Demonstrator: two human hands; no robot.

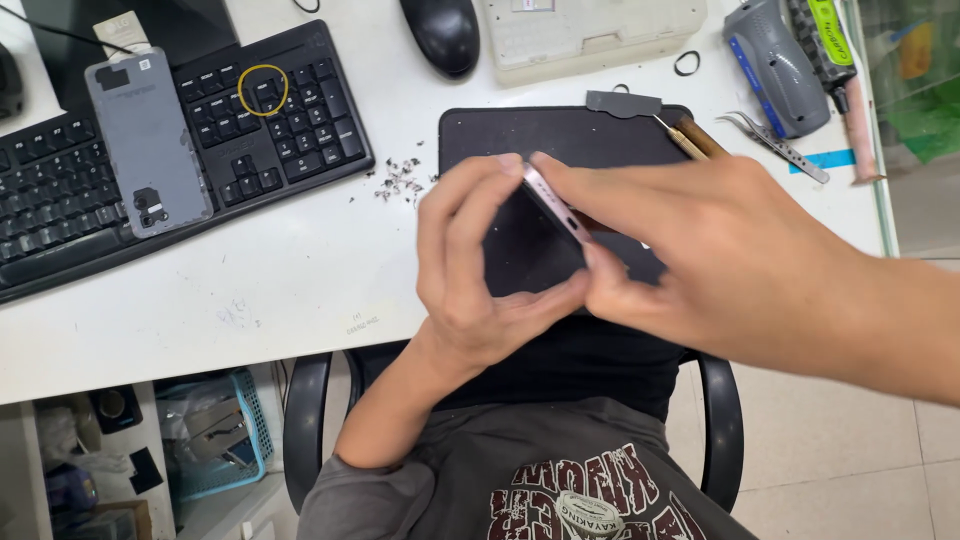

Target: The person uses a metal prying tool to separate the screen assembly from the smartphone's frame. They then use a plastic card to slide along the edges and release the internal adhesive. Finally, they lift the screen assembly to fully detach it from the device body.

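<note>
both hands are pinched around a pink phone point(556, 207), which is held up edge-on to the camera so you mostly see its thin side with a port slot in it. the left hand point(470, 265) has its fingertips curled onto the top end and its thumb pressing in from below, so it's closed on the phone with a gap of air inside the curl. the right hand point(720, 250) comes in from the right side, fingers laid along the upper edge and thumb under the lower end, also clamped on it. the phone sits in the air, above a black work mat point(560, 135) on the white desk point(250, 280), not touching either.

out from there: a thin grey pry card point(622, 103) lies at the mat's top edge, with a wooden-handled tool point(690, 138) just beside it. metal tweezers point(775, 145) lie right of the mat, near a grey and blue handheld tool point(770, 65). left of the mat there's a little scatter of dark debris point(400, 180). further left a black keyboard point(200, 150) has a grey phone back cover point(148, 140) resting on its keys, plus a yellow rubber band point(264, 90). a black mouse point(442, 32) and a whitish plastic case point(590, 35) sit at the top. blue basket point(225, 440) under the desk.
</note>
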